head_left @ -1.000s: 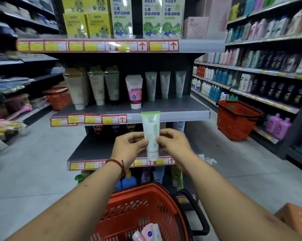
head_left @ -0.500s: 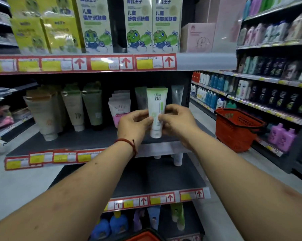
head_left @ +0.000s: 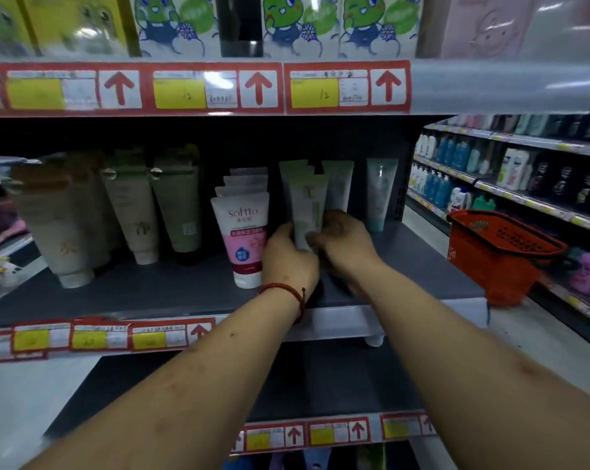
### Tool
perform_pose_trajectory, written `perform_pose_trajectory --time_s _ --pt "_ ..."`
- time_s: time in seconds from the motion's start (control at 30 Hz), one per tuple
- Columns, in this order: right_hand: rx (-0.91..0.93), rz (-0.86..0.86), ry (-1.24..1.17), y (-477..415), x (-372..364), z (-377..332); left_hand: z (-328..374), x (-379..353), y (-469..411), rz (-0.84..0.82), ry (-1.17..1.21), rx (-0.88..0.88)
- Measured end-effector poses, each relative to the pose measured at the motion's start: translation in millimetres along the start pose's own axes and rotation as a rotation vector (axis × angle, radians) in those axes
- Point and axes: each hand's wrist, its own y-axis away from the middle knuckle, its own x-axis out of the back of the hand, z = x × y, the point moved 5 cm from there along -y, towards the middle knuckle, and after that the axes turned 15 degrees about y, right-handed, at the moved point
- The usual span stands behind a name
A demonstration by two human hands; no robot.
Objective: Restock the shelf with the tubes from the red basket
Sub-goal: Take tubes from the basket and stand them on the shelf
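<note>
Tube (head_left: 309,212): pale green and white, upright, at the middle shelf (head_left: 151,293), in front of a row of similar tubes; its cap was hidden behind the hands.
Left hand (head_left: 288,256): fingers curled round the tube's lower left side; a red cord (head_left: 287,289) circled the wrist.
Right hand (head_left: 342,242): gripped the tube's lower right side.
Neighbours: a pink tube (head_left: 242,239) stood just left; a teal tube (head_left: 380,195) further right.
Far right: a red basket (head_left: 500,252) sat by the next shelving.

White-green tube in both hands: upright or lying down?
Upright: the tube has its wide end up; left hand and right hand grip its lower half.
</note>
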Motion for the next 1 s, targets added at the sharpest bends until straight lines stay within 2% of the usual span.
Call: perform_pose_trajectory --time_s 0.27,0.63,0.8,1.0 --pt "0.002 -0.032 -0.04 -11 -12 16 -15 -1 -15 0.009 -0.141 0.13" --pt "0.017 -0.038 0.065 -17 -12 15 -14 -7 -17 0.038 -0.144 0.19" --pt "0.054 0.004 0.22 -6 6 9 4 -6 -1 -0.033 -0.255 0.119" --pt "0.128 0.069 0.447 50 47 -16 48 15 45 -0.112 -0.305 -0.013"
